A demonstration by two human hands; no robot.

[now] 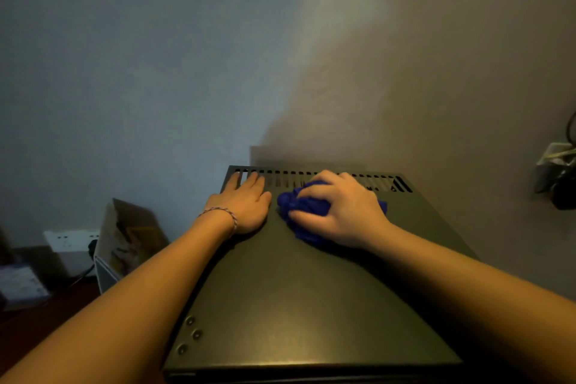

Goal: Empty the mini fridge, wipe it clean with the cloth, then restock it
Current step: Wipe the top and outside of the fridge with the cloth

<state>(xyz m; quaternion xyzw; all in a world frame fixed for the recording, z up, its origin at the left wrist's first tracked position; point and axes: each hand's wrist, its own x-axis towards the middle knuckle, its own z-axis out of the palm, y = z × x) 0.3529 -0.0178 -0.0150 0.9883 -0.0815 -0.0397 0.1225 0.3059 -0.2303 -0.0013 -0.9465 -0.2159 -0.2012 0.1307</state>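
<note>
I look down on the dark metal top of the mini fridge (296,305), with a row of vent slots along its far edge. My left hand (246,203) lies flat on the top near the far left corner, fingers straight and reaching the slots. My right hand (339,209) grips a bunched blue cloth (299,206) and presses it on the top just right of the left hand. The fridge door and inside are out of view.
A plain wall stands right behind the fridge. To the left, lower down, an open cardboard box (127,243) leans beside a white wall socket (71,238) with a plugged cable. At the right edge hangs a small holder (554,171) with cables.
</note>
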